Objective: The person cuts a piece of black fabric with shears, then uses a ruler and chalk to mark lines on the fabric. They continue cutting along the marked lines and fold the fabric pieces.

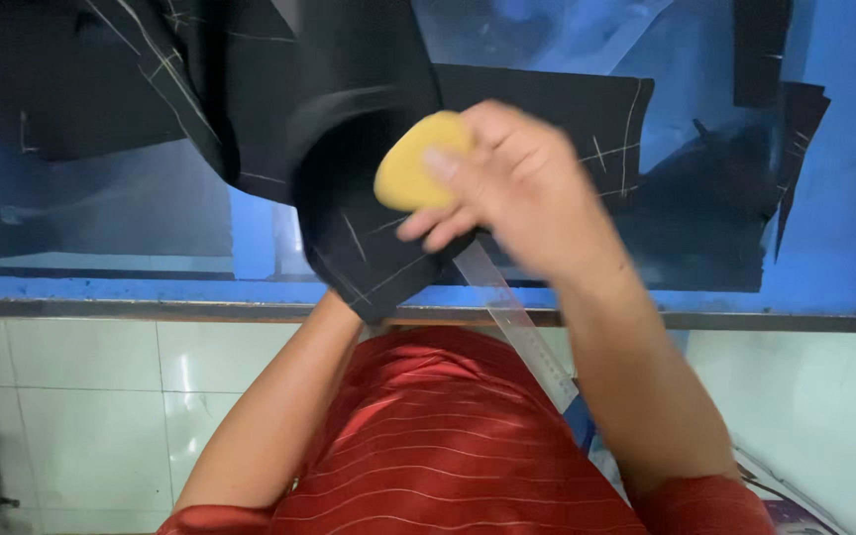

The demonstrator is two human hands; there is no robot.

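Black cloth (359, 178) marked with pale chalk lines hangs and drapes over the blue table (844, 248) in the upper middle of the frame, one folded corner drooping past the table's front edge toward the person's red striped shirt (448, 446). The right hand (517, 183) sits in the centre of the frame, fingers curled around a yellow oval block (416, 159), likely tailor's chalk or a marking soap, pressed close against the cloth's folded part. A clear ruler (522, 332) runs diagonally from beneath that hand down toward the lower right; I cannot tell whether the hand pins it too. The left arm reaches up from the lower left and disappears under the drooping fold, so the left hand is hidden and I cannot tell whether it is open or closed, though it seems to support the cloth from below. More dark cut pieces (785, 119) lie at the upper right of the table.

To my eye the marking step is in hand: the block is at the cloth, among lines already drawn. The next move would call for the fabric laid flat and taut, the ruler set along the intended line, and a steady stroke; the picture is blurred around the hand, so exact contact is unclear
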